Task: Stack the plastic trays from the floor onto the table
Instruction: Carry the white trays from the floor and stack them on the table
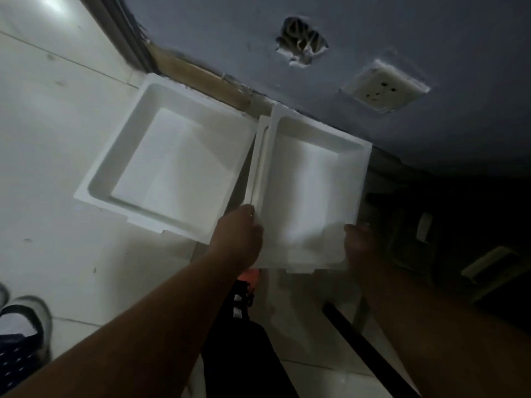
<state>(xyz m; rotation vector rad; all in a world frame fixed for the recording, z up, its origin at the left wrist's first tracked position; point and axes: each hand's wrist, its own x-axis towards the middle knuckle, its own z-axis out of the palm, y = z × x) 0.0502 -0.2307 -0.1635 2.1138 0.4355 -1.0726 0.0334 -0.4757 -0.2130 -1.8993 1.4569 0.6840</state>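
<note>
- Left hand (240, 235) clamped on the near left corner of the right-hand white plastic tray (309, 193), fingers curled around the rim and pinching it.
- Right hand (360, 245) on the near right corner of the same tray, in deep shadow; fingers wrapped at the rim, exact closure hard to tell.
- Held tray tilted, open side up, with a second nested rim (260, 165) showing along its left edge; whether touching the floor cannot be told.
- Second white plastic tray (169, 165) lying open side up on the pale tiled floor (51, 133), just beside the held one on its left, far corner near the skirting board (201, 79).
- Grey wall (402, 30) beyond both trays, with a ragged hole (301, 43) and a white socket plate (385, 86).
- Slipper (24, 320) on the floor at the near left edge.
- Dark trouser leg (244, 360) below, between the forearms.
- Dark clutter on the right, too dim to identify.
</note>
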